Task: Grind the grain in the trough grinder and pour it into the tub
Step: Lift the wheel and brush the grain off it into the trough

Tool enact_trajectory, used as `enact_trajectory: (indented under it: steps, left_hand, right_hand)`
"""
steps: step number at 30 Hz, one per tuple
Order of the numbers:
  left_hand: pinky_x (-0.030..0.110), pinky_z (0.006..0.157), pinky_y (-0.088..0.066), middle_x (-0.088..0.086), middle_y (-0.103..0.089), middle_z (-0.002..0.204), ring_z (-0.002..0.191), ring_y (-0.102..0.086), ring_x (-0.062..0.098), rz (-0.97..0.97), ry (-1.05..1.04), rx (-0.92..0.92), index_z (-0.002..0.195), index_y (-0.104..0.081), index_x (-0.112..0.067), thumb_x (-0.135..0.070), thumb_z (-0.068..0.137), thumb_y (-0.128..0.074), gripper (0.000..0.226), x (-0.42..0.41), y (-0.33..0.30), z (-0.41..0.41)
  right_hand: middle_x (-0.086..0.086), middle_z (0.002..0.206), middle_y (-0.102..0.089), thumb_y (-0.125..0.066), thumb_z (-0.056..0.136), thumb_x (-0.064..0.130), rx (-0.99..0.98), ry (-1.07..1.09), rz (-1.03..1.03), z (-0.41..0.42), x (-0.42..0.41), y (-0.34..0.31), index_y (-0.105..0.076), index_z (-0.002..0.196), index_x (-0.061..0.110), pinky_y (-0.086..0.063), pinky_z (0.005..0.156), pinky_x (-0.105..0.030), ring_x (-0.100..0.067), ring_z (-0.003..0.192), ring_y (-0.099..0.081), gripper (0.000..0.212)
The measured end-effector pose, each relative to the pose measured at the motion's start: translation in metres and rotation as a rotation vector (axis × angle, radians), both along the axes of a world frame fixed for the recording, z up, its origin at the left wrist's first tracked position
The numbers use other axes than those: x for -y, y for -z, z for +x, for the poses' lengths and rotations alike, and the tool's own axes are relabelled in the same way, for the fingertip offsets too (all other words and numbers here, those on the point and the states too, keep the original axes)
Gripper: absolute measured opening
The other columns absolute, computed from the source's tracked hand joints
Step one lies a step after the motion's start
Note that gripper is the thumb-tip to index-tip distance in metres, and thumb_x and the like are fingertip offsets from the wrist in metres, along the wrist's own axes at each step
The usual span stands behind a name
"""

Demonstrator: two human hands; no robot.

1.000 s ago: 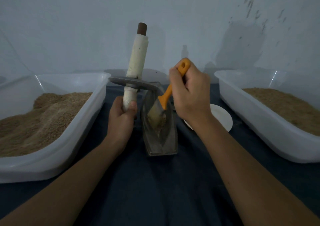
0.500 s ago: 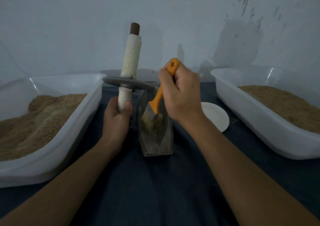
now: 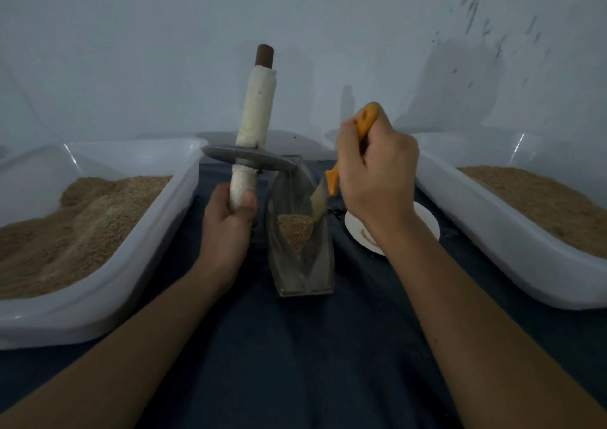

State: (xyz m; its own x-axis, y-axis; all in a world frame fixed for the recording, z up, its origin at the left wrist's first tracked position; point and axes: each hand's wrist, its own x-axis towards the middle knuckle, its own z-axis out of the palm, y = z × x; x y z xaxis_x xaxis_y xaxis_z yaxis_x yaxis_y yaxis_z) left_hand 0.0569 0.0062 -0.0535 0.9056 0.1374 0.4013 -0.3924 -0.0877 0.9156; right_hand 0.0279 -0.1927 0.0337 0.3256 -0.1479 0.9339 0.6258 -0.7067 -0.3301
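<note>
The left hand [image 3: 226, 231] grips the grinding wheel's wrapped handle [image 3: 254, 116], held upright beside the metal trough [image 3: 300, 231]. The right hand [image 3: 374, 178] grips an orange brush [image 3: 331, 178] above the grain [image 3: 295, 231] heaped inside the trough, which stands on the worktop [image 3: 295, 363] between two tubs.

Two bare forearms come in from the bottom corners, no sleeves in view up to the frame edge. Left hand [image 3: 226, 231] and right hand [image 3: 377, 178]: no gloves, no rings, watch or wristbands. Nails look short and unpainted, though light is dim, so can't be sure.
</note>
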Motion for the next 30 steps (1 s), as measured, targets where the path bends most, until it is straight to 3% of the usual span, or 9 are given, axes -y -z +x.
enact_trajectory:
  steps: [5, 11, 19, 24, 30]
  left_hand:
    - [0.024, 0.055, -0.050, -0.010, -0.062, 0.076, 0.066, -0.058, 0.004, 0.012, -0.014, 0.015, 0.097, -0.059, -0.024, -0.031, 0.100, -0.055, 0.008, 0.000, 0.001, 0.002]
    - [0.022, 0.052, -0.048, -0.008, -0.059, 0.072, 0.063, -0.055, 0.006, 0.003, -0.010, 0.024, 0.095, -0.057, -0.019, -0.027, 0.102, -0.057, 0.011, 0.001, 0.002, 0.002]
    - [0.020, 0.055, -0.048, -0.006, -0.062, 0.081, 0.067, -0.058, 0.004, 0.018, 0.003, 0.024, 0.097, -0.059, -0.026, -0.029, 0.103, -0.056, 0.008, 0.001, 0.001, 0.000]
    - [0.019, 0.055, -0.046, -0.005, -0.062, 0.081, 0.066, -0.057, 0.003, 0.017, -0.007, 0.027, 0.095, -0.058, -0.027, -0.026, 0.103, -0.057, 0.008, 0.002, 0.001, 0.000]
    - [0.016, 0.053, -0.045, -0.002, -0.061, 0.081, 0.063, -0.055, 0.000, 0.032, -0.016, 0.043, 0.098, -0.059, -0.021, -0.024, 0.104, -0.057, 0.007, 0.002, 0.001, 0.001]
  right_hand:
    - [0.005, 0.050, -0.034, -0.047, 0.104, 0.018, -0.108, -0.025, -0.103, 0.002, -0.013, 0.013, -0.036, 0.074, 0.016, -0.029, 0.043, -0.022, -0.017, 0.041, -0.041, 0.032]
    - [0.007, 0.049, -0.033, -0.046, 0.104, 0.020, -0.020, 0.031, 0.001, -0.005, -0.010, -0.006, -0.037, 0.071, 0.016, -0.026, 0.041, -0.020, -0.016, 0.041, -0.038, 0.034]
    - [0.005, 0.049, -0.035, -0.047, 0.100, 0.017, -0.182, 0.005, -0.082, -0.009, -0.027, 0.003, -0.029, 0.067, 0.024, -0.029, 0.042, -0.023, -0.020, 0.042, -0.042, 0.038]
    - [0.010, 0.048, -0.028, -0.047, 0.094, 0.017, -0.127, -0.023, 0.047, -0.011, -0.020, -0.011, -0.025, 0.063, 0.024, -0.024, 0.043, -0.017, -0.010, 0.041, -0.032, 0.038]
    - [0.002, 0.048, -0.035, -0.048, 0.098, 0.015, -0.219, -0.037, -0.073, -0.007, -0.028, 0.006, -0.033, 0.064, 0.017, -0.026, 0.043, -0.022, -0.014, 0.041, -0.035, 0.037]
